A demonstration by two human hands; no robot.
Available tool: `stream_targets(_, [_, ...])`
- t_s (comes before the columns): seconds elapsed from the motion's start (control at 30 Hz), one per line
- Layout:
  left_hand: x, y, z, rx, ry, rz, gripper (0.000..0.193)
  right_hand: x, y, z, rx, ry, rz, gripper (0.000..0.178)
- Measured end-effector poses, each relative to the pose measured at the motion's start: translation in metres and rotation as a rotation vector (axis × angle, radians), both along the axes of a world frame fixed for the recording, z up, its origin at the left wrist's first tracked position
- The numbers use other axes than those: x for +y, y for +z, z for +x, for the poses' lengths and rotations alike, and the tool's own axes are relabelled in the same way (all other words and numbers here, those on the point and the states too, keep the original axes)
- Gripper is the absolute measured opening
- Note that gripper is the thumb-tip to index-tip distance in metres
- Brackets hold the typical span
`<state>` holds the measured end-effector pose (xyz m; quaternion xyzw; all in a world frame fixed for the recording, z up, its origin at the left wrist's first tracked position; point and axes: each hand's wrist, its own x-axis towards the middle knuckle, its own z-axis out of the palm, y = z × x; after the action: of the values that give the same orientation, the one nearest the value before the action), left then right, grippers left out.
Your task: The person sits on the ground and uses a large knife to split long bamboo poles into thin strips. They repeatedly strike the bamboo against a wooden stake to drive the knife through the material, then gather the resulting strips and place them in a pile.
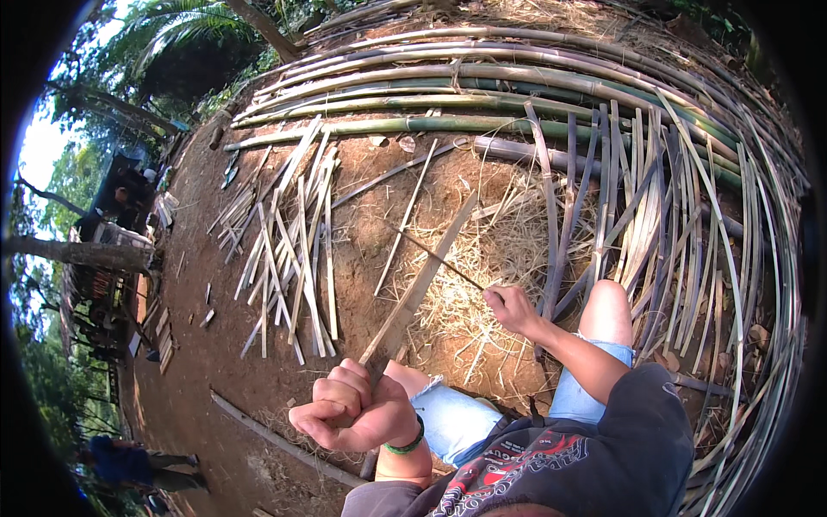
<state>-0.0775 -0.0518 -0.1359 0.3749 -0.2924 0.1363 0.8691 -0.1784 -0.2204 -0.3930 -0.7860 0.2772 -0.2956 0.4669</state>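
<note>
The left hand (pixel 355 412) is closed in a fist around the lower end of one flat bamboo strip (pixel 412 297), which slants up and to the right in front of the body. The right hand (pixel 514 311) is closed on the near end of one thin dark blade (pixel 448 265), which crosses the strip at mid-length; whether the edge touches it cannot be told. The work area is outdoors, on bare brown earth (pixel 357 250) with pale shavings (pixel 461 314) heaped between the hands and the poles. Trees (pixel 198 39) border the left side. Counted: two hands, one held strip, one blade, at least five long poles (pixel 413 127) laid across the far side, two main groups of split strips, left group (pixel 301 250) and right group (pixel 642 215), and one other person (pixel 125 463) at lower left.
</note>
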Motion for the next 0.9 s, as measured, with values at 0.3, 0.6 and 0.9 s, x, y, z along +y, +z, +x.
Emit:
stream_targets(0.3, [-0.006,0.015,0.010,0.176,0.187,-0.031,0.039,0.055,0.074,0.007,-0.018,0.100,-0.003,0.060])
stream_targets(0.6, [-0.014,0.017,-0.013,0.110,0.091,0.020,0.039,-0.040,-0.029,0.019,0.429,-0.234,0.314,0.067])
stream_targets(0.9, [0.057,0.056,-0.042,-0.048,0.063,-0.047,0.037,0.103,0.074,-0.054,-0.072,0.241,0.003,0.049])
